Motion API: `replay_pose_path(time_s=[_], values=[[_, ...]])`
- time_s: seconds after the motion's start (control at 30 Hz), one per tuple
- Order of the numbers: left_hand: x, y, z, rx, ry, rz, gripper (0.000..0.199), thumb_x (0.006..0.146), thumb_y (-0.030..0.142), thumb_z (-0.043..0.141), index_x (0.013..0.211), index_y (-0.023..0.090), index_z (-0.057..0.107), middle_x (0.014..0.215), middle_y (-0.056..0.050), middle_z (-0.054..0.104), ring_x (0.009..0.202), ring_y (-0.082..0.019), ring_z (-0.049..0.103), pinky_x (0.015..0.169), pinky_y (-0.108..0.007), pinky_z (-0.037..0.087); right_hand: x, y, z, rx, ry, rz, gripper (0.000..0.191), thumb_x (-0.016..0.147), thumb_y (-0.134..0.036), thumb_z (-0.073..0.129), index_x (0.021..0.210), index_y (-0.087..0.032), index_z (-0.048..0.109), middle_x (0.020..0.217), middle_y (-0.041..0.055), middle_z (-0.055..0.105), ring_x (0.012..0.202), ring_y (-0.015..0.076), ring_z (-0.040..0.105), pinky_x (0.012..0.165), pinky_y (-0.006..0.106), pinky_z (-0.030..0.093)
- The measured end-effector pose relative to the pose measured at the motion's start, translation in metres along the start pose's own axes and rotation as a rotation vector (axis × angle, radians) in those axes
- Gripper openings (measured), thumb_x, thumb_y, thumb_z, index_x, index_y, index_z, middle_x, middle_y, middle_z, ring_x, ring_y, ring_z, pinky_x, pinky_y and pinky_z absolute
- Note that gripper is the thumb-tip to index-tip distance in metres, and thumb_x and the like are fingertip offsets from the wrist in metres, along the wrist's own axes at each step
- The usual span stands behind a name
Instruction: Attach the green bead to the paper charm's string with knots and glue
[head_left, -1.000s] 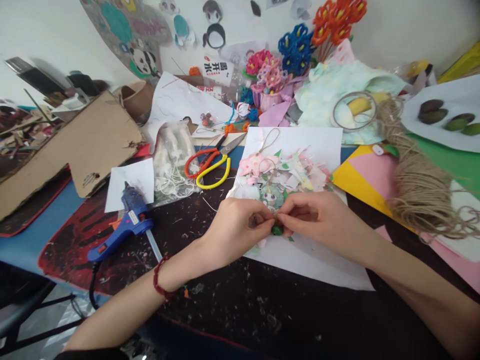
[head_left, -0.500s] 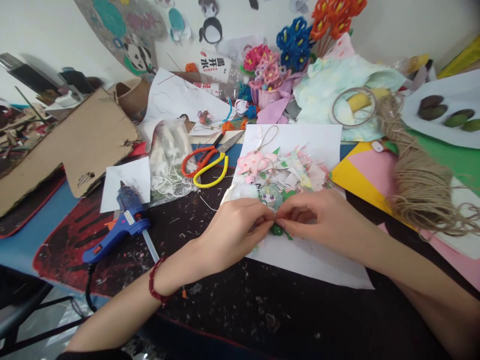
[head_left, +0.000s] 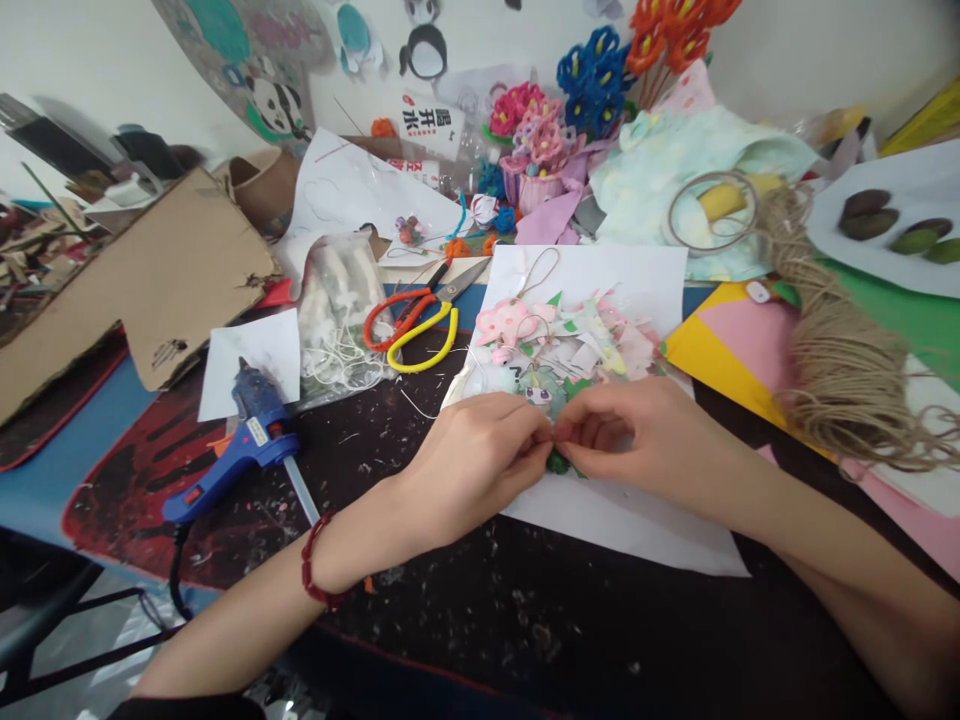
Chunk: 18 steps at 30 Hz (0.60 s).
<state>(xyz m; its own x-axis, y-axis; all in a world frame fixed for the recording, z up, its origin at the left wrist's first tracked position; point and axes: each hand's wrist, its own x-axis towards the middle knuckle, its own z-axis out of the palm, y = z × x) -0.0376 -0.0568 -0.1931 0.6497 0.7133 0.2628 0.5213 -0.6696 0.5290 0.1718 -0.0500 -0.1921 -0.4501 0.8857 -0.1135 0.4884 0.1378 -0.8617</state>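
Over white paper (head_left: 637,530), left hand (head_left: 472,460), right hand (head_left: 645,445), both pinching one green piece (head_left: 557,462)

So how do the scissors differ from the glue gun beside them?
The scissors have orange and yellow loop handles and metal blades, while the glue gun is blue with a clear glue stick poking from its rear. The glue gun trails a black cord; the scissors have none. Both lie on the cluttered tabletop, and nobody is holding either.
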Motion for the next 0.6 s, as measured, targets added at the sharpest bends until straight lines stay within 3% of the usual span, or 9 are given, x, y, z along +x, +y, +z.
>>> replay_pose_path(time_s=[0.23,0.4,0.6], values=[[0.0014,-0.0004,-0.0039,-0.1,-0.052,-0.072,0.007,0.094,0.014,0.061,0.092,0.014,0.067,0.076,0.001,0.061,0.069,-0.01,0.055,0.063,-0.023,0.043,0.0001,-0.0005,-0.0013,-0.012,-0.022,0.005,0.007,0.081,-0.019,0.065,0.078,-0.021,0.071,0.07,-0.0007,0.071,0.062,0.0136,0.065,0.06,0.026,0.053],[0.0007,-0.0002,-0.0034,-0.103,-0.046,-0.082,0.006,0.093,0.014,0.062,0.089,0.013,0.067,0.075,0.001,0.059,0.069,-0.01,0.054,0.063,-0.022,0.042,0.0007,-0.0008,-0.0041,0.019,-0.068,0.018,0.01,0.084,-0.029,0.066,0.082,-0.021,0.071,0.074,0.0008,0.072,0.066,0.0147,0.067,0.061,0.027,0.053],[0.0017,-0.0004,-0.0035,-0.092,-0.045,-0.073,0.008,0.093,0.012,0.063,0.086,0.011,0.067,0.073,0.001,0.059,0.068,-0.011,0.054,0.062,-0.023,0.041,0.0027,-0.0046,-0.0051,-0.007,-0.092,-0.001,0.015,0.089,-0.027,0.06,0.081,-0.021,0.07,0.067,-0.0025,0.067,0.06,0.0115,0.06,0.055,0.024,0.044]])
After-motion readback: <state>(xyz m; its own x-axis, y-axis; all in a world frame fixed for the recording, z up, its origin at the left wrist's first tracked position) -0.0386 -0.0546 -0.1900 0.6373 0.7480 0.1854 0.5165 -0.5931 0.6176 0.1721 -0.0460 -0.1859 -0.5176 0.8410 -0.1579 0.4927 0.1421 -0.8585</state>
